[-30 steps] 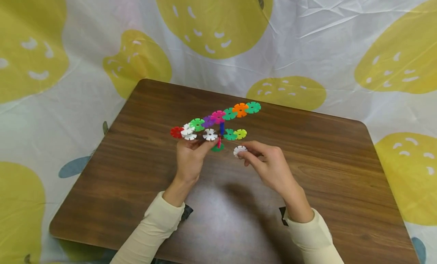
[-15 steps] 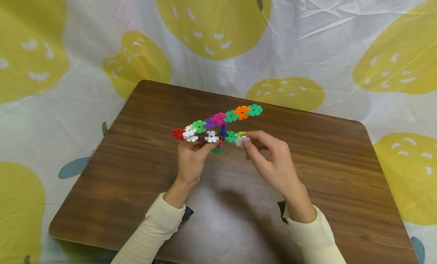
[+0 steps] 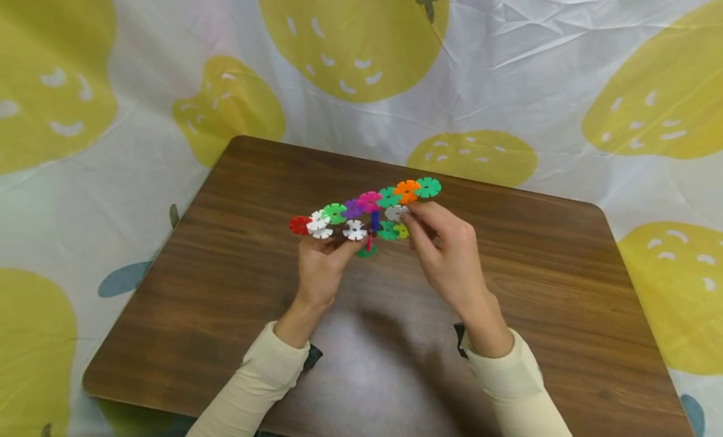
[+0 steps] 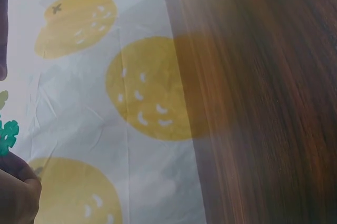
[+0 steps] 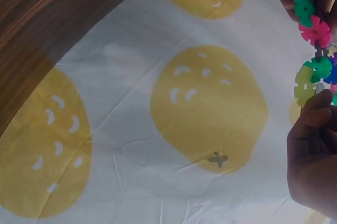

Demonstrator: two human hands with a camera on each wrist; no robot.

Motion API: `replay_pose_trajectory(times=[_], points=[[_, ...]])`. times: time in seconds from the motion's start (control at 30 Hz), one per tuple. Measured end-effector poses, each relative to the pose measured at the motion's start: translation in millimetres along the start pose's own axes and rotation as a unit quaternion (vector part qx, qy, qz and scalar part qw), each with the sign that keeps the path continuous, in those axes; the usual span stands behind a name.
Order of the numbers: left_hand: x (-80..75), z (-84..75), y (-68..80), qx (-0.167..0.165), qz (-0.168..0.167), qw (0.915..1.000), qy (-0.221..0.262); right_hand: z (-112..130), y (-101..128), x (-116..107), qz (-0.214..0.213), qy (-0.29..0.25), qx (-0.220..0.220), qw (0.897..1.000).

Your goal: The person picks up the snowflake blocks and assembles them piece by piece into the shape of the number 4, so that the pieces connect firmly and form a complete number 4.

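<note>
In the head view my left hand holds a structure of interlocking notched plastic discs from below, above the table. Its upper row slants from a red disc at left to a teal disc at right. Under the row are a blue upright disc, a white disc, and a green disc joined to a yellow-green one. Between thumb and fingers my right hand pinches a loose-looking white disc, just above the green pair. Whether it touches them cannot be told.
A brown wood-grain table with rounded corners lies beneath both hands. Behind and beside it hangs a white cloth printed with yellow fruit. Both wrists wear dark straps below cream sleeves.
My right hand has moved up and away with the white disc, from below the green and yellow-green discs to just above them. The held structure has shifted slightly right and down in the view.
</note>
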State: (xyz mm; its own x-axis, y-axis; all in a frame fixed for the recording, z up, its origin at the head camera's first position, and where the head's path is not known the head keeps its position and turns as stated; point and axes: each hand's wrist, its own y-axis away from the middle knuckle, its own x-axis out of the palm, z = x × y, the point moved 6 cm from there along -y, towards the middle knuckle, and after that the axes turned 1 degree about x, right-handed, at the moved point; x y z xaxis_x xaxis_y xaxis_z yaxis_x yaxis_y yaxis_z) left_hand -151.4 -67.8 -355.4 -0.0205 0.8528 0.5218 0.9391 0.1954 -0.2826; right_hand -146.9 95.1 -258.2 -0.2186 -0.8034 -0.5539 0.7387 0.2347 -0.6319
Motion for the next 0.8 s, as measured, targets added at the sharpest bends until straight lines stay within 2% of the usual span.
replay_pose_trajectory(times=[0.23,0.47,0.8], points=[[2.2,1.9,1.5,0.003,0.016,0.9999,-0.006,1.3,-0.9,1.6,-0.022,0.007,-0.007,1.000],[4.2,2.7,2.0,0.006,0.023,0.9997,-0.011,4.8,-3.8,-1.3,-0.044,-0.037,-0.009,0.998],[5.9,5.2,2.4,0.000,0.025,0.9993,-0.026,8.0,-7.3,0.9,-0.041,-0.085,-0.017,0.995]])
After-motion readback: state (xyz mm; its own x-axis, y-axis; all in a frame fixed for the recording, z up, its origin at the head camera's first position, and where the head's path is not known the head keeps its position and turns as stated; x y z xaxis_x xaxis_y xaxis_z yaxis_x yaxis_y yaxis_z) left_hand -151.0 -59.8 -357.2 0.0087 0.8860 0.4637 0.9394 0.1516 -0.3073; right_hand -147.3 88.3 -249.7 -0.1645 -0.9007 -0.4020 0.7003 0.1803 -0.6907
